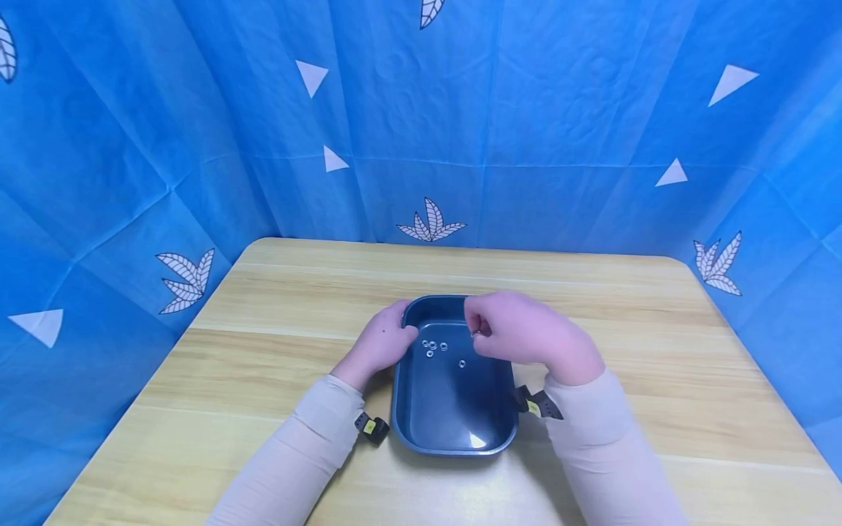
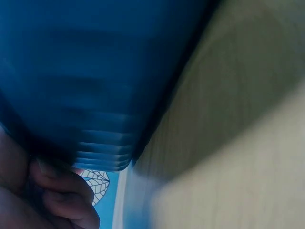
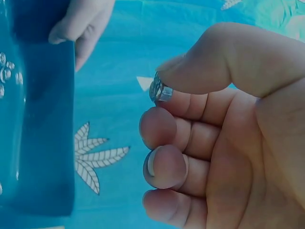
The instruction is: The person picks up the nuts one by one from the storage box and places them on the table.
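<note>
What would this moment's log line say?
left hand: grips tray | right hand: pinches metal nut | loose nuts: in tray

A dark blue, deep tray with round corners [image 1: 454,409] sits on a pale wooden table [image 1: 276,321], just below the middle of the frame. The person's left hand [image 1: 381,340] holds its upper left edge. Five small, shiny silver metal rings [image 1: 432,345] lie in the tray, four close together and one a bit to the right. The person's right hand [image 1: 520,329] is curled over the upper right edge, maybe pinching something tiny. Bright blue cloth [image 1: 559,131] with white triangles [image 1: 312,77] fills the top.
</note>
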A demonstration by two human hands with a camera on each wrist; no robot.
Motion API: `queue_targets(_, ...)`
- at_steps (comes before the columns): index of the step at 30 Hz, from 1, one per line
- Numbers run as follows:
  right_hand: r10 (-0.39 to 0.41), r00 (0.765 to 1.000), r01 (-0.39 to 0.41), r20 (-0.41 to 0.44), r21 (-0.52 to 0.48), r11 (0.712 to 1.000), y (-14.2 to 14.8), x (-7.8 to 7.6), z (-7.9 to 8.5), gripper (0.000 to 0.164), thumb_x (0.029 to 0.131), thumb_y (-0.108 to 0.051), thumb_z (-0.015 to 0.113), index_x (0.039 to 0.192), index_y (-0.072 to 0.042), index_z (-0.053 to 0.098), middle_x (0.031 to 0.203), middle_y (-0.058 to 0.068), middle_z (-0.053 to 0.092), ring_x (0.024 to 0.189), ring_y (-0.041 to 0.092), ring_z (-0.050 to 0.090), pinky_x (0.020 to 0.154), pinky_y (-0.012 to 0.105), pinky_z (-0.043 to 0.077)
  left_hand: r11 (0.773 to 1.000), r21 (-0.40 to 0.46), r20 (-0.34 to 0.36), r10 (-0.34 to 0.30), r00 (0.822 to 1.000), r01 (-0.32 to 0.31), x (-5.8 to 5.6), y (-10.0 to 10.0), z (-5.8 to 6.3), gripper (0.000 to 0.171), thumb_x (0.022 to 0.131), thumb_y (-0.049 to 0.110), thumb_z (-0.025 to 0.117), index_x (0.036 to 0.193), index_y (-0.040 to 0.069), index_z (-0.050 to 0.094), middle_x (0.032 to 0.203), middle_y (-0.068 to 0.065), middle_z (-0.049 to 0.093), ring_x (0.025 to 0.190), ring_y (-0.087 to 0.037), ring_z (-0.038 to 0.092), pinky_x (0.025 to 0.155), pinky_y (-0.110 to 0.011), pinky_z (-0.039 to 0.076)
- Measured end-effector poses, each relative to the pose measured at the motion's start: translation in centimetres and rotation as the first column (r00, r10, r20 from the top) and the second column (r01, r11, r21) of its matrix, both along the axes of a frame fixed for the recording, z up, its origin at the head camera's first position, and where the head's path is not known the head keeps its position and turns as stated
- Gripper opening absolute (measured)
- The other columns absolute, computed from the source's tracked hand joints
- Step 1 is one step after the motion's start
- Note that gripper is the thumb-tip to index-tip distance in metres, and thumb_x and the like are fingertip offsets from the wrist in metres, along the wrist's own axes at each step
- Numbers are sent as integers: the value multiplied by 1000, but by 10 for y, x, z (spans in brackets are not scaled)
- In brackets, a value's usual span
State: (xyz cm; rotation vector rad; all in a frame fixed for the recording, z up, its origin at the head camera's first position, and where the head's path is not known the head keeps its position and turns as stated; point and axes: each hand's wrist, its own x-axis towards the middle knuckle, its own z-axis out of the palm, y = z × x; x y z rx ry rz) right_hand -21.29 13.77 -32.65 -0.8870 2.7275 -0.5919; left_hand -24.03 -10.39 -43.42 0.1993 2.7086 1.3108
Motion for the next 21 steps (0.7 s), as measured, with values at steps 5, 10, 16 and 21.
queue_targets(5,-44,999,43,-26,-4,999,11,-3,-2,10,84,-11,65,85,-19,59,67,-4,53,62,16,52,58,33,46,1000,4,9,0,1000,0,1,0,-1,52,98,17,55,149,9,48,142,-11,58,131,-33,54,108,-54,44)
queue_targets(10,-83,996,82,-36,-12,997,24,-5,-1,7,86,-12,63,87,-17,59,67,-4,52,63,16,51,59,33,45,1000,16,16,-6,1000,5,3,0,0,52,98,16,54,149,10,48,142,-11,58,131,-33,54,107,-54,44)
queue_targets(16,-128,992,128,7,-6,992,41,-10,1,9,84,-7,59,88,-15,59,69,-2,55,62,17,50,60,33,44,1000,16,17,1,1000,-1,2,0,0,52,98,16,54,149,11,48,142,-9,58,131,-32,54,107,-55,45)
queue_targets(21,-169,984,167,56,44,985,54,-17,-2,11,83,-5,56,89,-14,60,76,0,58,68,19,51,62,34,44,1000,16,18,4,1000,-5,2,1,1,52,98,16,54,149,11,48,141,-9,58,130,-32,55,106,-55,45)
